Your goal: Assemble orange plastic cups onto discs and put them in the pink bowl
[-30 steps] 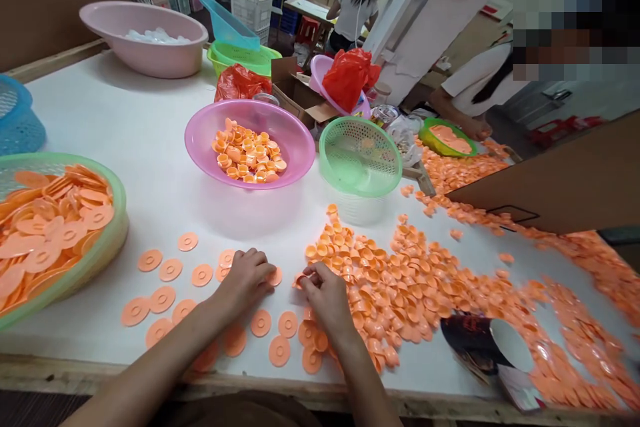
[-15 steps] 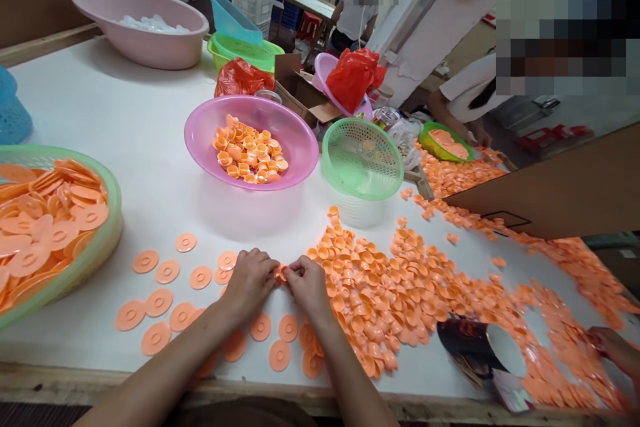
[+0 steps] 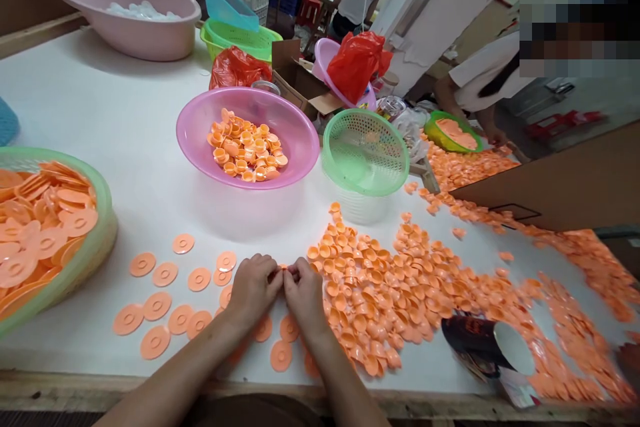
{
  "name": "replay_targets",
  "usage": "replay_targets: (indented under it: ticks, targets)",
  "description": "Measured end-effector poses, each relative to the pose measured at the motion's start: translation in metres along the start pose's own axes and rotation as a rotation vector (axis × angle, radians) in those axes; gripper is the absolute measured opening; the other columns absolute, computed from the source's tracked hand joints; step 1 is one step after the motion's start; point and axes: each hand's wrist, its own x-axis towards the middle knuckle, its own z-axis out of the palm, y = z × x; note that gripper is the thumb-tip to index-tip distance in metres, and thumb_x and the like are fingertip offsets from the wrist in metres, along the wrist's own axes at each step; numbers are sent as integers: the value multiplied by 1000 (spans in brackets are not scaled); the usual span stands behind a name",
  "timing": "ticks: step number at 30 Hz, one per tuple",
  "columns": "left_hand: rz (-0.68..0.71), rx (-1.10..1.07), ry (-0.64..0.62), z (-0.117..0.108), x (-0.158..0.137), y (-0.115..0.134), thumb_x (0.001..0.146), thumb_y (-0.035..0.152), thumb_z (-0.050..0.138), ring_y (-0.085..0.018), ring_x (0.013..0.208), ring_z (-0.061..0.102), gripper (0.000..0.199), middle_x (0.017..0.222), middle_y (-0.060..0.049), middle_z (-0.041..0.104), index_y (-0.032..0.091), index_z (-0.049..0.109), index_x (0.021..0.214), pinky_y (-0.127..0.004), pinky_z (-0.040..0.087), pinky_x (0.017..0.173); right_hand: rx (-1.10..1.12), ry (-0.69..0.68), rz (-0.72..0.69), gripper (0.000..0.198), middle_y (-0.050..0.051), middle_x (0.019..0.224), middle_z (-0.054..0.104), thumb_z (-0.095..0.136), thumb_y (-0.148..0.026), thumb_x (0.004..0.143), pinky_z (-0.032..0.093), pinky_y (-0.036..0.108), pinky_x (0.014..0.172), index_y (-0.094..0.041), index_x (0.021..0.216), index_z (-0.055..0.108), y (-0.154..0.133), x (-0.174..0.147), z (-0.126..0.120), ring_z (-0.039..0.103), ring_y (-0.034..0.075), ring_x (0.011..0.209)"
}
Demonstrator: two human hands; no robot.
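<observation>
My left hand (image 3: pixel 254 288) and my right hand (image 3: pixel 304 293) meet above the white table, thumbs and fingertips pinched together. Between them shows a sliver of a small orange plastic piece (image 3: pixel 283 266), mostly covered by the fingers. Flat orange discs (image 3: pixel 157 305) with a raised ring lie spread to the left of and below my hands. Right beside my right hand begins a heap of small orange plastic cups (image 3: pixel 380 287). Beyond the hands, a pink basin (image 3: pixel 197 147) holds more orange cup pieces.
A green basket (image 3: pixel 107 213) full of orange discs stands at the left. Right of the pink basin is a light green colander (image 3: pixel 367 177). A dark paper cup (image 3: pixel 467 340) lies tipped at the right. Another person's arm (image 3: pixel 450 90) reaches toward a green bowl (image 3: pixel 434 133).
My hands have drawn closer together, covering more of the orange piece. The view has shifted slightly. At the far right, a co-worker's hand has moved partly out of sight.
</observation>
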Motion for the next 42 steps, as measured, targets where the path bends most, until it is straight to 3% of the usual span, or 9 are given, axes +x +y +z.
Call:
replay_targets:
  ticks: [4,8,14,17,20,23,31,37,42]
  targets:
    - [-152,59,-84,-3,1,6,80,24,51,-16,64,54,18,69,-1,64,20,59,65,-28,26,56,-14,-54,20,11,-3,55,56,52,-16,71,38,22,51,-20,61,52,0,6,-3,54,14,55]
    - [-157,28,-75,-24,9,14,79,23,52,-16,65,57,19,67,-2,66,20,64,65,-27,28,56,29,-199,-42,17,0,61,62,52,-26,80,42,24,52,-19,73,66,-2,15,-29,57,15,55]
    - [-36,-139,493,-140,55,29,87,41,52,-16,78,62,29,80,-2,70,20,70,94,-25,40,67,-429,39,-160,20,9,93,66,55,-17,82,44,29,73,-16,93,72,-6,38,-59,62,20,82]
    - [19,-81,361,-166,53,3,84,38,55,-17,81,62,24,86,-2,70,21,70,95,-27,42,70,-552,-7,-156,21,9,90,63,50,-9,82,41,26,66,-15,83,70,3,42,-57,58,17,73]
    - [20,96,14,-138,25,-45,71,20,64,-18,80,60,18,84,-1,67,24,70,87,-29,40,72,-479,15,-167,21,7,87,60,48,-8,81,42,26,66,-16,77,66,16,41,-58,57,16,73]
    - [-27,191,-62,-89,3,-75,69,13,62,-21,87,58,19,87,-2,64,24,68,83,-34,35,78,-349,66,-154,14,5,81,59,51,-13,76,46,28,68,-17,73,63,19,38,-63,58,17,74]
    - [107,73,-120,-18,25,-13,71,18,67,-22,99,55,24,98,-3,62,23,64,94,-36,30,82,338,-40,129,22,-1,61,58,65,-39,70,49,27,45,-18,74,59,2,25,-44,57,15,46]
    - [61,31,-162,-13,19,-23,64,24,76,-24,100,54,43,100,-3,61,25,61,105,-36,31,81,293,-46,151,19,-2,55,58,61,-37,73,46,24,39,-19,72,58,9,25,-33,55,13,43]
    - [39,-10,-18,-14,25,-17,80,23,60,-20,89,57,14,91,-2,65,23,64,94,-36,31,82,128,-54,94,13,-5,47,53,57,-31,77,37,21,34,-20,71,58,-1,39,-27,49,12,37]
